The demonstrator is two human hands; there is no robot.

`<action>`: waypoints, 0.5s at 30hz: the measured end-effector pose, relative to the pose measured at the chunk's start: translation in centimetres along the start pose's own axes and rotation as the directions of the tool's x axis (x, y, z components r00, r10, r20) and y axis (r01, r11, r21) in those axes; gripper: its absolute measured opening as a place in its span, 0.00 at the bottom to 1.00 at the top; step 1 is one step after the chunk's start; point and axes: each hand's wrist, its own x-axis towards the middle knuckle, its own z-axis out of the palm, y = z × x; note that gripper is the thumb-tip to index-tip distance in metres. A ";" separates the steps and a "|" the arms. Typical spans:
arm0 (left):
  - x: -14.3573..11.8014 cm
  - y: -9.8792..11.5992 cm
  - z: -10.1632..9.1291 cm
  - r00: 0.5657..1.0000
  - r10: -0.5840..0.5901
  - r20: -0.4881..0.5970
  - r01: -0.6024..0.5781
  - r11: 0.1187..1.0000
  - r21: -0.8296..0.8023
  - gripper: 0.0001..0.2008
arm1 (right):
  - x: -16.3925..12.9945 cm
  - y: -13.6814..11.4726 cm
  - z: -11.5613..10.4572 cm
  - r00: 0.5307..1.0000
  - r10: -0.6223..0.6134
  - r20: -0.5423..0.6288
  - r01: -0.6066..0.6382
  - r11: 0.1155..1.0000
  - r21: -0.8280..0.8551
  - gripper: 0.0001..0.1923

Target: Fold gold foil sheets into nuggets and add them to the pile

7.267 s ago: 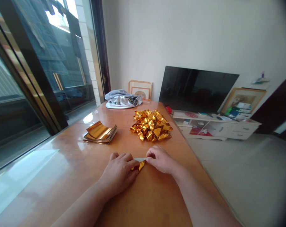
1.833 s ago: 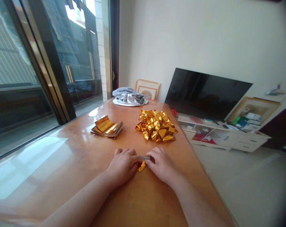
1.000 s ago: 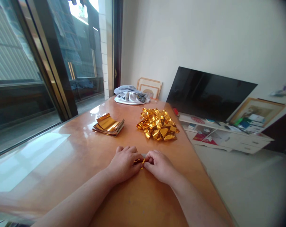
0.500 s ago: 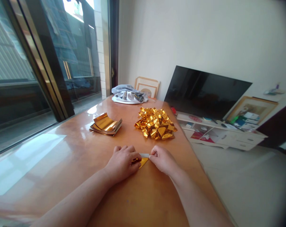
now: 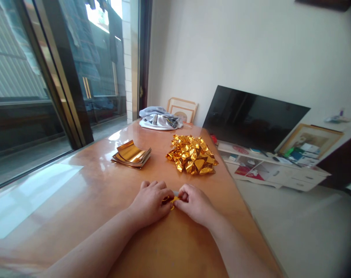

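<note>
A small folded sheet of gold foil paper (image 5: 175, 199) lies on the table between my two hands, mostly covered by fingers, with a strip of its pale side showing at the far edge. My left hand (image 5: 154, 201) is closed on its left part, fingers curled and pressed to the tabletop. My right hand (image 5: 193, 202) pinches the right part between thumb and fingers, close to the left fingertips. Beyond the hands sits a heap of folded gold foil pieces (image 5: 193, 155). To its left is a stack of flat gold foil sheets (image 5: 131, 155), curling at the edges.
The glossy brown table (image 5: 85, 204) has its right edge beside my right forearm. Bundled cloth (image 5: 158, 117) lies at the far end, before leaning frames (image 5: 181, 109). A television (image 5: 253, 119) and a white cabinet (image 5: 280, 175) stand right; a glass door (image 5: 48, 77) is left.
My right hand has moved left, bringing the right corner of the foil paper inward against my left fingers. The left hand stays nearly in place. The view has tilted slightly.
</note>
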 end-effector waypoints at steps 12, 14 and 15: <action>0.0 0.6 -0.3 0.999 -0.051 -0.015 0.050 0.999 -0.016 0.15 | 0.8 -1.6 0.3 0.985 0.171 -0.028 -0.173 0.968 -0.180 0.17; 0.0 0.6 -0.2 0.998 -0.055 -0.021 0.055 0.998 -0.013 0.17 | 0.9 -1.6 0.4 0.983 0.181 -0.034 -0.185 0.965 -0.184 0.16; 0.0 0.5 -0.2 0.998 -0.060 -0.025 0.060 0.998 -0.014 0.17 | 0.9 -1.5 0.5 0.983 0.181 -0.039 -0.185 0.966 -0.181 0.15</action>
